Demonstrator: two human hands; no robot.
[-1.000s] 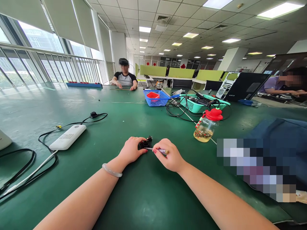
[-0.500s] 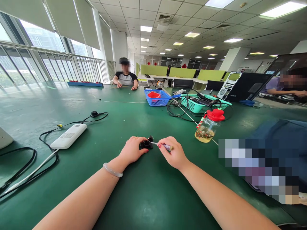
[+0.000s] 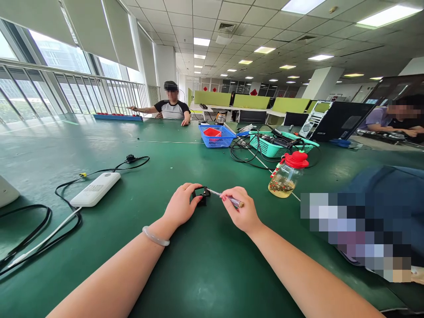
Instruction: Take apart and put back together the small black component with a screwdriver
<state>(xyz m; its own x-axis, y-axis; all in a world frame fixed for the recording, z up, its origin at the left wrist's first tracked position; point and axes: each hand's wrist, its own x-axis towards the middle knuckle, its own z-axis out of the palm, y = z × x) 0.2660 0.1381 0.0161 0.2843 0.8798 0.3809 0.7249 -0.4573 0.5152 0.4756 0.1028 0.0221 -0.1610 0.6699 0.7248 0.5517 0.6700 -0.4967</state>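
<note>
In the head view, my left hand grips a small black device between thumb and fingers, low over the green table. The device looks like a little plastic mount or housing; its exact kind cannot be made out. My right hand is closed around a slim screwdriver with a pale, partly see-through handle. Its thin metal shaft points left, and the tip reaches the upper right part of the black device. The fingers of my left hand cover the device's left side.
A white power strip and black cables lie at left. To the right stands a red-lidded bottle. Farther back are a blue basket, a green basket full of cables and a seated person. Another person's dark sleeve is close at right.
The black device has turned in my left hand. The screwdriver and my right hand have shifted slightly right. Across the table, the seated person has stretched an arm out toward the blue strip.
</note>
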